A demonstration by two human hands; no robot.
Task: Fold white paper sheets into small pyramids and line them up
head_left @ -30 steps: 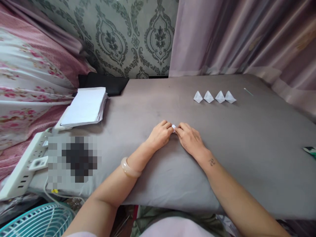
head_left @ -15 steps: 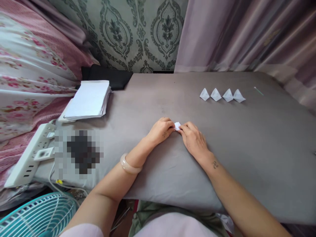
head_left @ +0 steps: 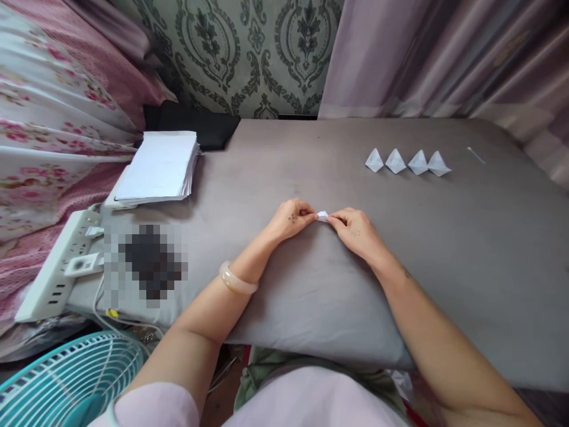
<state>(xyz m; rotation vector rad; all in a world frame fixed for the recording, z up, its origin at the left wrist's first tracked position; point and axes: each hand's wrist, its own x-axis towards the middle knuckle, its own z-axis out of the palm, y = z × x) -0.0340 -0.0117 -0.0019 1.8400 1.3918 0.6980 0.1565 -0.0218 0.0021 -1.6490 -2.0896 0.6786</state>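
A small piece of folded white paper [head_left: 322, 216] is held between my two hands over the middle of the grey cloth-covered table [head_left: 284, 160]. My left hand [head_left: 293, 218] pinches its left side between thumb and fingers. On the opposite side, my right hand [head_left: 354, 230] grips the paper's right edge in the same way. Much of the paper is covered by my fingertips, so its full shape is hard to make out. Farther back on the right, several folded white paper pieces [head_left: 395, 161] with pointed tops stand in a row.
A stack of white paper [head_left: 157, 166] lies at the left, before a black folded item [head_left: 195, 124]. Nearer me are a power strip [head_left: 57, 270] with plugs and a blurred-out dark item [head_left: 153, 261]. A teal fan [head_left: 84, 379] stands below the table's left edge. A cotton swab [head_left: 476, 155] lies far right.
The folded paper has turned in my fingers and now shows as a flatter, wider strip. My right wrist has rotated a little. The whole view has shifted slightly.
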